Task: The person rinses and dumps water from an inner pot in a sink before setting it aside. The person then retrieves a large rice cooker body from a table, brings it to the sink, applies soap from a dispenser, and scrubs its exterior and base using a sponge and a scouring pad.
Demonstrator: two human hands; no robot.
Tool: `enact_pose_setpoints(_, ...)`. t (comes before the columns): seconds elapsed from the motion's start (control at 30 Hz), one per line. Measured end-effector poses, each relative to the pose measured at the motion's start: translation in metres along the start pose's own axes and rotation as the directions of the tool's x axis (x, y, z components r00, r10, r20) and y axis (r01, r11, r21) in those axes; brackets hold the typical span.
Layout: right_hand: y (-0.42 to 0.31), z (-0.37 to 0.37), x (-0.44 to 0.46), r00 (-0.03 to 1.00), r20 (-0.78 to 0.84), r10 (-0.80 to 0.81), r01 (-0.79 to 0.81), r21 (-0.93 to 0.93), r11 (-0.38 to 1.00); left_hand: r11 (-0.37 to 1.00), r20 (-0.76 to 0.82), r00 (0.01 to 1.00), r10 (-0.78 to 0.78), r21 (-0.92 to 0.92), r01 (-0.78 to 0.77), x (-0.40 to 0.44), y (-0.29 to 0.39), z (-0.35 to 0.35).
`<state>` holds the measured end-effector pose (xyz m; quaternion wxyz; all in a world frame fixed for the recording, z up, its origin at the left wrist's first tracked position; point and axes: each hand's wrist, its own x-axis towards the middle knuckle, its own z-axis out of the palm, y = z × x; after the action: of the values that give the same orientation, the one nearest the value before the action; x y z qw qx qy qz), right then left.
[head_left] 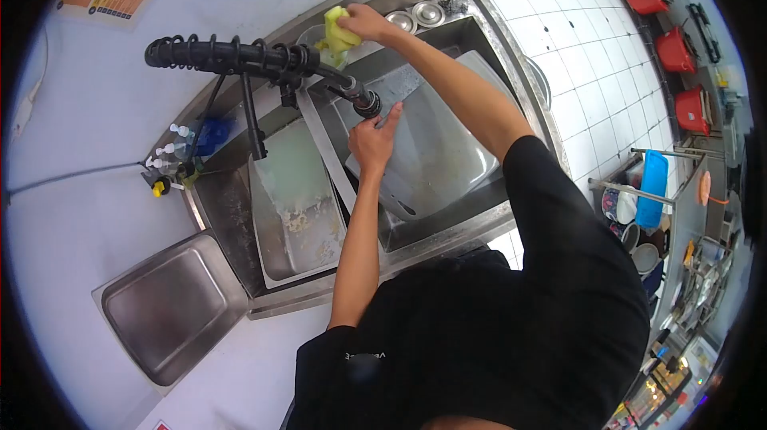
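Note:
My left hand (373, 142) is closed around the lower end of a black spray nozzle (366, 101), thumb pointing up along it. The nozzle hangs from a black spring hose (216, 54) over the right-hand sink basin. Stretched to the back ledge, my right hand (367, 24) grips a yellow cleaning cloth (342, 30), held over a clear bowl (310, 37) that it partly hides. Below my arms, a large grey tub (439, 150) lies tilted in the right-hand basin (399, 236). A whitish streak beyond the nozzle may be water; I cannot tell.
The left-hand basin (228, 210) holds a metal pan (300, 258) with cloudy water and food scraps. Another metal pan (164, 310) stands at the lower left. Pump bottles (172, 150) line the left ledge; round metal strainers (429, 13) sit at the back. A rack (651, 190) stands right.

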<state>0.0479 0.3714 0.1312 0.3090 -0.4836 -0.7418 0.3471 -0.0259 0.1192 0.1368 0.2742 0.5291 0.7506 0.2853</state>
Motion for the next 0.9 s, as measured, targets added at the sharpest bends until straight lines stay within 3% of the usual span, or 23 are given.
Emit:
enact_pose_setpoints(0.03,0.0,0.001,-0.005,0.981,0.046,0.186,-0.191,0.297,0.935,1.0,0.005,1.0,-0.016,0.008,0.016,0.0,-0.002,0.001)
enact_pose_setpoints(0.07,-0.004,0.002,-0.009,0.928,0.146,0.343,-0.364,0.551,0.751,1.0,-0.004,1.0,-0.015,0.007,0.015,0.0,-0.002,0.001)
enact_pose_setpoints(0.17,-0.011,0.014,-0.016,0.903,0.09,0.42,-0.364,0.681,0.635,1.0,0.015,1.0,-0.023,-0.01,0.023,0.001,-0.005,0.002)
enact_pose_setpoints(0.23,-0.012,0.024,-0.013,0.9,0.11,0.421,-0.376,0.683,0.626,0.999,0.014,0.999,-0.039,-0.026,0.039,0.001,-0.006,0.004)
enact_pose_setpoints(0.3,-0.02,0.034,-0.015,0.947,0.061,0.317,-0.265,0.708,0.655,1.0,-0.012,1.0,-0.024,-0.018,0.024,0.0,-0.005,0.006)
enact_pose_setpoints(0.37,-0.024,0.043,-0.014,0.936,0.074,0.343,-0.288,0.722,0.629,1.0,-0.041,0.999,-0.011,-0.009,0.011,0.002,-0.01,0.003)
enact_pose_setpoints(0.43,-0.02,0.056,-0.012,0.981,-0.031,0.194,-0.142,0.572,0.808,0.968,0.215,0.976,-0.019,-0.24,0.072,0.012,-0.034,0.0)
enact_pose_setpoints(0.47,-0.021,0.062,-0.014,0.983,-0.031,0.18,-0.13,0.571,0.81,0.968,0.201,0.979,-0.016,-0.243,0.065,0.023,-0.068,0.004)
enact_pose_setpoints(0.53,-0.02,0.069,-0.015,0.994,-0.088,-0.071,0.096,0.328,0.94,0.751,0.307,0.948,-0.087,-0.605,0.265,0.053,-0.137,0.016)
enact_pose_setpoints(0.57,-0.019,0.071,-0.011,0.993,-0.086,-0.081,0.105,0.327,0.939,0.75,0.298,0.951,-0.085,-0.609,0.258,0.061,-0.132,0.011)
enact_pose_setpoints(0.63,-0.015,0.073,-0.003,0.993,-0.107,-0.047,0.081,0.338,0.938,0.498,0.413,0.879,-0.238,-0.725,0.476,0.08,-0.113,-0.002)
enact_pose_setpoints(0.67,-0.024,0.068,-0.006,0.992,-0.12,-0.03,0.069,0.328,0.942,0.394,0.508,0.856,-0.1,-0.77,0.503,0.101,-0.107,-0.001)
enact_pose_setpoints(0.7,-0.027,0.065,-0.009,0.992,-0.12,-0.031,0.069,0.32,0.945,0.389,0.509,0.855,-0.095,-0.772,0.503,0.119,-0.107,0.007)
enact_pose_setpoints(0.77,-0.027,0.056,0.0,0.99,-0.02,-0.136,0.137,0.239,0.961,0.056,0.494,0.868,-0.054,-0.866,0.497,0.152,-0.103,0.022)
enact_pose_setpoints(0.83,-0.019,0.05,0.015,0.98,0.026,-0.199,0.194,0.139,0.971,0.08,0.437,0.899,-0.023,-0.896,0.437,0.163,-0.103,0.029)
enact_pose_setpoints(0.9,0.001,0.052,0.022,0.94,0.335,-0.064,0.109,-0.117,0.987,0.101,0.275,0.949,-0.156,-0.951,0.293,0.165,-0.116,0.049)
